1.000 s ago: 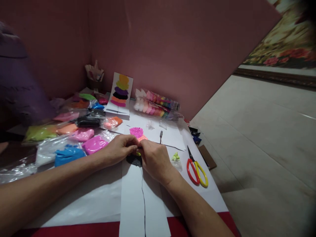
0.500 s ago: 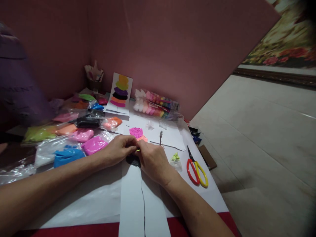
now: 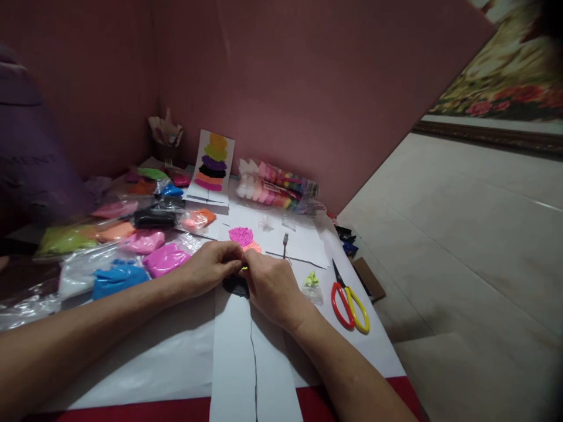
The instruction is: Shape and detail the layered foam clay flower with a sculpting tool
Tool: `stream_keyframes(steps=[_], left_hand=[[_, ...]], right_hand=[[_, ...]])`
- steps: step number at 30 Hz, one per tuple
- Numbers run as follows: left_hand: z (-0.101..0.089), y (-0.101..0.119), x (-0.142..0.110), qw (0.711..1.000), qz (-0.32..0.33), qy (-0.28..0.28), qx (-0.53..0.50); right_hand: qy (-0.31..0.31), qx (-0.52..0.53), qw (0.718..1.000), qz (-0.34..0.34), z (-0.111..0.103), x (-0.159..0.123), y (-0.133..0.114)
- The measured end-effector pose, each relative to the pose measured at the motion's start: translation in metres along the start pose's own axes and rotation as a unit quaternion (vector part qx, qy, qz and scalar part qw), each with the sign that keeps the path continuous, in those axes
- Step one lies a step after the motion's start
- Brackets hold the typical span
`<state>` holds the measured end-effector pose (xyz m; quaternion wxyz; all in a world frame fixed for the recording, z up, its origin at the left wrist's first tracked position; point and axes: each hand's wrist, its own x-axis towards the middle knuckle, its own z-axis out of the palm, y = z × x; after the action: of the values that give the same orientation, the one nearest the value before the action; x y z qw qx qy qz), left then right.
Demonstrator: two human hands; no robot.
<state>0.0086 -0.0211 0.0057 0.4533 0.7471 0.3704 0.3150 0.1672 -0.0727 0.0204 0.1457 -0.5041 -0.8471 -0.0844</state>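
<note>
My left hand [image 3: 215, 266] and my right hand [image 3: 272, 284] meet over a long white card [image 3: 233, 351]. The fingers of both are closed, tips together, around a bit of yellow-green clay [image 3: 244, 268] that mostly hides behind them. Beyond my fingertips, textured magenta clay [image 3: 241, 235] and orange clay [image 3: 253, 247] lie on the card. On the near side is a patch of black clay [image 3: 236, 286], partly covered by my right hand. A thin dark line [image 3: 253, 351] runs from it down the card.
Bagged coloured clay [image 3: 165, 259] crowds the left. A picture card [image 3: 211, 167] and clay packs [image 3: 272, 184] stand at the back. To the right lie a small fork [image 3: 285, 243], a bag with yellow-green clay [image 3: 312, 284] and scissors [image 3: 349, 305]. A purple object [image 3: 35, 152] rises far left.
The view has shifted very slightly. Both hands keep nearly the same place and closed pose over the card.
</note>
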Motion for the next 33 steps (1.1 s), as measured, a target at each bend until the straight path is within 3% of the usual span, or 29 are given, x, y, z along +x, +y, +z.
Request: stream_keyframes(steps=[9, 20, 28, 33], left_hand=[[0.0001, -0.0013, -0.0007, 0.999, -0.016, -0.014, -0.045], [-0.0021, 0.0007, 0.0004, 0.993, -0.042, -0.011, -0.108], [-0.0021, 0.0002, 0.0003, 0.988, -0.053, -0.007, -0.147], [-0.0021, 0.001, 0.0005, 0.985, -0.055, -0.005, -0.162]], right_hand=[[0.005, 0.078, 0.995, 0.055, -0.0035, 0.0014, 0.0], [0.043, 0.251, 0.957, 0.139, -0.0008, 0.0036, 0.0049], [0.101, 0.304, 0.941, 0.109, 0.0029, 0.0045, 0.0085], [0.085, 0.311, 0.942, 0.091, 0.0026, 0.0028, 0.0048]])
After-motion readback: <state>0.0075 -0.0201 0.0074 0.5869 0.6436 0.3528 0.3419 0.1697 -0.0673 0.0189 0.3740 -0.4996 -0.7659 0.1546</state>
